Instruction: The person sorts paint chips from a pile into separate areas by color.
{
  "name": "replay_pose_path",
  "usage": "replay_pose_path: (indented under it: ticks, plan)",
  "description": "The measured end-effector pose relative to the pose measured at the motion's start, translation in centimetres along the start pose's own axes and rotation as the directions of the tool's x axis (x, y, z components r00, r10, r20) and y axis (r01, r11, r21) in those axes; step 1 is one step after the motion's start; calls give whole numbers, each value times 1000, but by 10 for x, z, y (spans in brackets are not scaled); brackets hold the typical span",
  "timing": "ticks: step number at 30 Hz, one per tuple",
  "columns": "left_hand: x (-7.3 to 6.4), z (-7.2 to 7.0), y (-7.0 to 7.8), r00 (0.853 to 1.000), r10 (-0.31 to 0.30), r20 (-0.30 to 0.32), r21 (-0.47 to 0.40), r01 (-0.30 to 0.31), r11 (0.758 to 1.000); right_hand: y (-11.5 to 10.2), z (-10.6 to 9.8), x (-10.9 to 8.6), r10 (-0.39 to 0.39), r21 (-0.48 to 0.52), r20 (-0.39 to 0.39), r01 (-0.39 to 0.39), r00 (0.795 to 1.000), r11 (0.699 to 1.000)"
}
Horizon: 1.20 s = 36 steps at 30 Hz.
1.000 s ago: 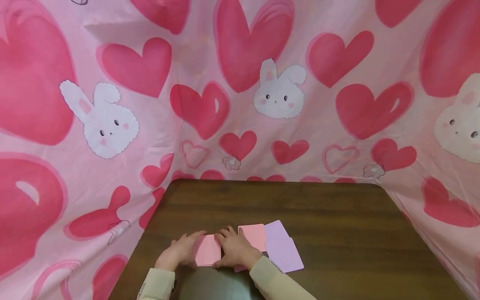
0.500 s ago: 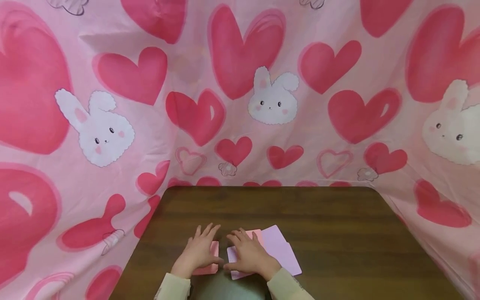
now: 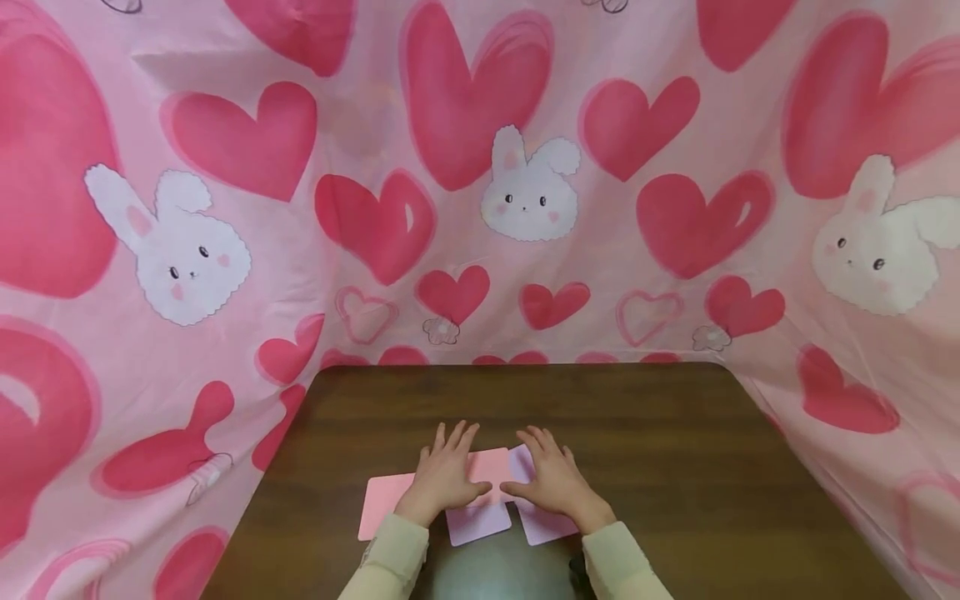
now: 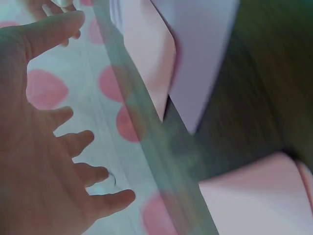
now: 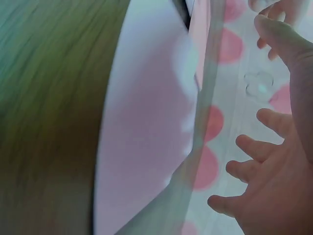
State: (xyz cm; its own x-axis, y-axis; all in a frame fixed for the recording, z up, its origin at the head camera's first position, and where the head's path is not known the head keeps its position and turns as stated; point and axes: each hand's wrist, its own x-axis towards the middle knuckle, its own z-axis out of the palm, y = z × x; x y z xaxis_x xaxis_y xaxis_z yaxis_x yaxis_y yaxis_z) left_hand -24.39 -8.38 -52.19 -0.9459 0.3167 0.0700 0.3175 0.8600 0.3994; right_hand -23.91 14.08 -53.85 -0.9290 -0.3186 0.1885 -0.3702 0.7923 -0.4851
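My left hand (image 3: 444,477) hovers over the middle of the spread, fingers spread and straight, nothing in its grasp. Beneath it lie a pink square card (image 3: 491,465) and, nearer me, a purple card (image 3: 477,527). Just to the right my right hand (image 3: 557,479) is held the same way above another purple card (image 3: 542,525), partly covering it. The two thumbs point toward each other with a small gap. A pink square stack (image 3: 381,502) sits left of the left wrist. In the left wrist view, the left hand (image 4: 44,161) is raised off the cards.
The dark wooden table (image 3: 660,467) runs back to a pink cloth (image 3: 525,283) printed with hearts and rabbits, which also hangs along both sides. Cream sleeves (image 3: 390,554) cover the forearms.
The left hand has let go of the pink stack and moved right over the middle cards. The right hand has shifted right, from beside the pink stack to the purple cards.
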Motion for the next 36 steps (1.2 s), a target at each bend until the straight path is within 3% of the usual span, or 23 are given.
replay_pose_path:
  ticks: [5,13,21,28,36]
  plan:
    - [17,4,14,999,38,14,-18,-38,999,17,-6,-1,65,-7,-3,-65,998,998]
    - [26,12,25,997,50,57,-21,-49,999,34,-10,-12,141,22,21,-142,990,990]
    - [23,14,36,995,58,78,-20,-56,998,42,-17,-22,182,45,62,-185,981,982]
    - [22,18,42,993,63,95,13,-65,998,45,-27,-26,144,66,131,-153,981,986]
    - [14,26,51,989,94,117,38,-99,994,50,-34,-33,160,110,176,-181,971,977]
